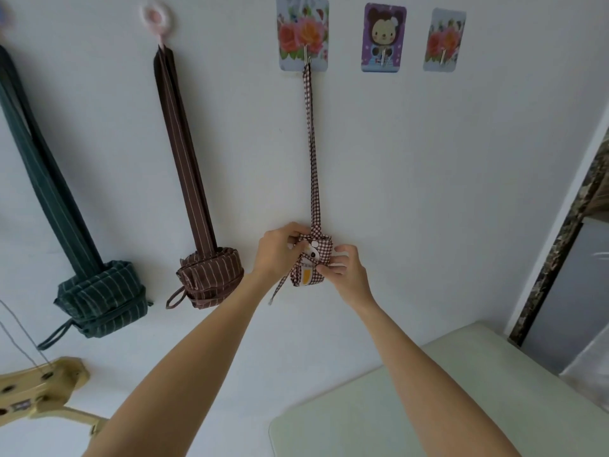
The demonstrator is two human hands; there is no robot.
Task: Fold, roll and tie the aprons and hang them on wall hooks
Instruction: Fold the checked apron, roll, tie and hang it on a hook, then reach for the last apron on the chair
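Red-white checked apron (316,258), brown pinstriped apron (211,278), dk green striped apron (105,298), floral hook (302,33), white wall (428,176)

A home, most likely: a plain white wall (428,159) carries stick-on hooks with flower (302,33) and cartoon-bear (384,37) pictures, rolled aprons (211,278) hang from them, and a pale surface (412,407) stands beside a dark stone-trimmed doorway (560,245).

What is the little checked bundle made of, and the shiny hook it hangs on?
The checked bundle looks like soft woven cloth, probably cotton: it creases and rolls, and both hands, left hand and right hand, squeeze it easily. Its finish is matt. The hook looks like thin bright metal, glinting silver, fixed on a glossy flowered plate, probably plastic.
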